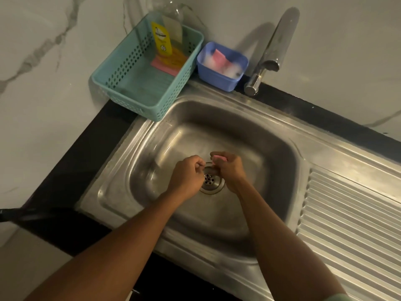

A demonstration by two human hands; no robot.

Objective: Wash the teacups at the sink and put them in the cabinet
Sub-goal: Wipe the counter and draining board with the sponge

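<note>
Both my hands hang over the drain (210,181) of the steel sink (280,148). My right hand (230,170) is closed around a small pink sponge (219,157) that peeks out above the fingers. My left hand (186,174) is curled shut close beside it, fingertips almost touching the right hand; whether it pinches anything I cannot tell. No teacup and no cabinet appear in view.
A teal perforated basket (121,88) with a dish-soap bottle (161,42) stands at the sink's back left. Next to it sits a blue tub (219,80) of foam and a pink sponge. The chrome tap (275,51) rises behind. A ribbed drainboard (351,224) lies to the right.
</note>
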